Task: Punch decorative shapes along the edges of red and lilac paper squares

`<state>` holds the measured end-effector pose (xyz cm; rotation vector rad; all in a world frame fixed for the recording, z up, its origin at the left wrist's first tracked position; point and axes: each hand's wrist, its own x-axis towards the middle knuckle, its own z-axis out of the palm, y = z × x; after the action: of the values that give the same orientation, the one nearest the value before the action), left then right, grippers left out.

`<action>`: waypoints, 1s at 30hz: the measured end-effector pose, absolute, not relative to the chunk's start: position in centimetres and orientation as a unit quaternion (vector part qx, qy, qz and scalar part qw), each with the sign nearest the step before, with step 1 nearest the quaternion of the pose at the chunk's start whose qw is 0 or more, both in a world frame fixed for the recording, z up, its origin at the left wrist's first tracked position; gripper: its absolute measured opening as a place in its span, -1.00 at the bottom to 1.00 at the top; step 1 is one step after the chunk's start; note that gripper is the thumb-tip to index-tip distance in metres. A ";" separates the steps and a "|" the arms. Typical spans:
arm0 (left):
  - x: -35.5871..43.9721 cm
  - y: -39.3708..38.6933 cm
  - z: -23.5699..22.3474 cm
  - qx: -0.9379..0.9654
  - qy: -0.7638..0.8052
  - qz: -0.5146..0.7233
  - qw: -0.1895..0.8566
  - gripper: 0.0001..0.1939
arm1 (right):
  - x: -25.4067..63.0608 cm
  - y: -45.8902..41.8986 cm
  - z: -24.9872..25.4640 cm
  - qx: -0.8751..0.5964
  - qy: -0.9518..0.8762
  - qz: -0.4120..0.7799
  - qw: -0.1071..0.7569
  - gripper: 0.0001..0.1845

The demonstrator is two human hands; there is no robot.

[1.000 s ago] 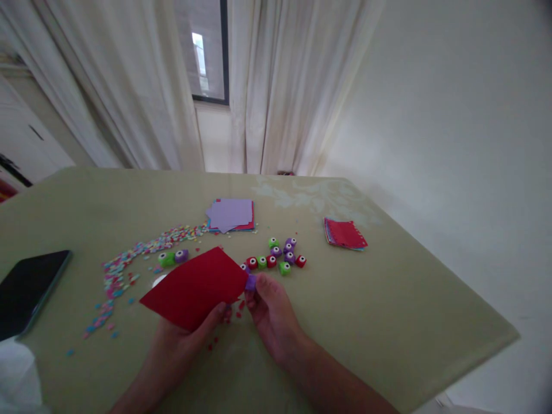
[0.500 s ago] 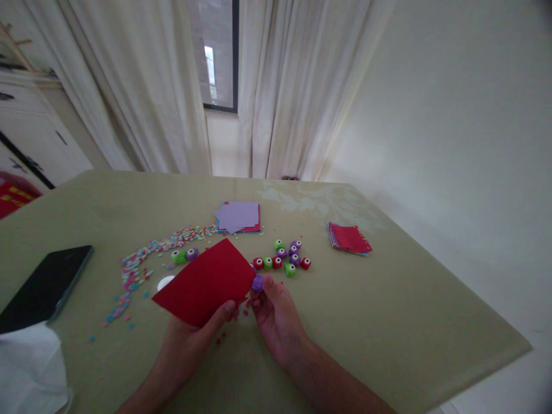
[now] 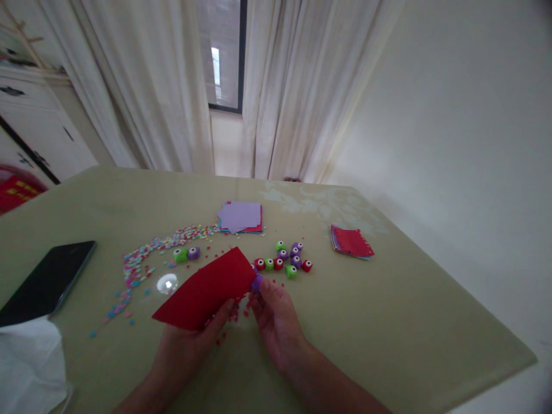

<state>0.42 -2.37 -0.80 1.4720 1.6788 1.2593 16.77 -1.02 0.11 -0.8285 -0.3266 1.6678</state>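
A sheet of red paper [image 3: 207, 290], slightly bowed, is pinched along its lower edge by my left hand [image 3: 190, 345], thumb on top. My right hand [image 3: 276, 316] grips a small purple craft punch [image 3: 257, 282] at the sheet's right corner; the punch is partly hidden by the paper and my fingers. Red paper bits [image 3: 235, 313] lie on the table beneath and between my hands. Just beyond the sheet, several small red, green and purple punches [image 3: 295, 261] with white round tops stand in a loose group.
Left of the sheet are a green punch [image 3: 180, 255], a purple one [image 3: 194, 253] and a shiny round disc [image 3: 167, 283]. Coloured confetti [image 3: 146, 250] curves across the table. Paper stacks [image 3: 241, 215] [image 3: 351, 241] lie farther back. A dark tablet [image 3: 47, 279] and white tissue [image 3: 32, 365] lie left.
The red sheet has tilted flatter and its top corner has shifted slightly right and down, uncovering the round disc. My right hand still holds the purple punch at its corner. The view has shifted slightly.
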 end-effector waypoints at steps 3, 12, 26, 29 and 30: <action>0.3 -2.2 -0.7 0.556 0.620 0.473 0.286 -0.69 | 16.9 -1.0 0.1 -0.358 -0.154 0.727 0.565 -0.54; -0.4 -1.9 0.1 0.556 0.585 0.466 0.362 -0.73 | 17.1 -1.3 0.3 -0.345 -0.206 0.720 0.566 -0.62; -0.8 -1.5 -0.5 0.553 0.580 0.464 0.378 -0.73 | 17.2 -1.2 0.8 -0.344 -0.239 0.716 0.558 -0.55; -0.7 -1.4 -0.5 0.558 0.575 0.466 0.377 -0.74 | 17.2 -1.1 0.4 -0.350 -0.247 0.714 0.554 -0.53; -0.7 -1.5 -0.4 0.561 0.574 0.463 0.375 -0.75 | 17.2 -1.1 0.3 -0.354 -0.251 0.714 0.550 -0.54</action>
<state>-0.69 -1.46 -0.43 1.4367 1.4702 1.1846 17.22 -1.05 0.27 -0.8369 -0.5937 1.6890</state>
